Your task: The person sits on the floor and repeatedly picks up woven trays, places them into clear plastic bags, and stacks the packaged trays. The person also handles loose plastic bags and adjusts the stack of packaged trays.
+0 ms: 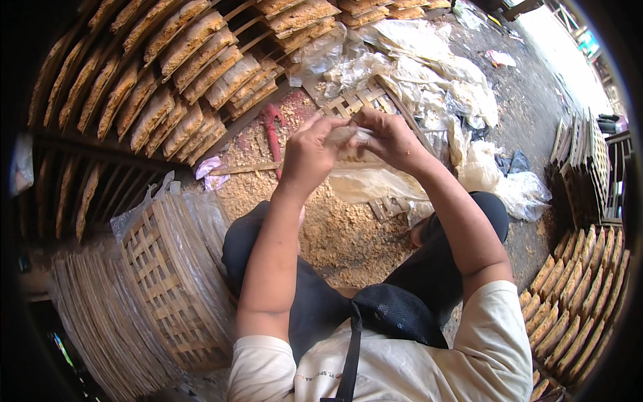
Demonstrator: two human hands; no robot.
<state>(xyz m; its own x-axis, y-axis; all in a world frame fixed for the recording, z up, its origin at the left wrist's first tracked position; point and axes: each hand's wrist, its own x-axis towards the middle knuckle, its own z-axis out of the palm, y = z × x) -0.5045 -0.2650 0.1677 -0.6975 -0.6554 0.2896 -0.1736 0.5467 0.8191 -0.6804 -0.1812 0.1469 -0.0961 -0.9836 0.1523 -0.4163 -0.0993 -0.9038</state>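
My left hand (310, 151) and my right hand (391, 138) are raised close together in front of me. Pinched between their fingers is a thin, whitish translucent plastic sheet (343, 133); its lower extent is hard to make out. Below the hands lies a yellowish plastic sheet (379, 183), partly hidden by my wrists. Just beyond the fingers, a woven bamboo tray (359, 100) with a wooden edge rests at a tilt.
Crumbly tan material (346, 236) covers the floor between my legs. Crumpled plastic sheets (417, 65) are heaped ahead. Racks of crusted orange-brown slabs (196, 45) stand left, with more slabs (577, 286) at right. Stacked bamboo trays (161, 286) stand beside my left leg. A red metal piece (273, 135) lies ahead.
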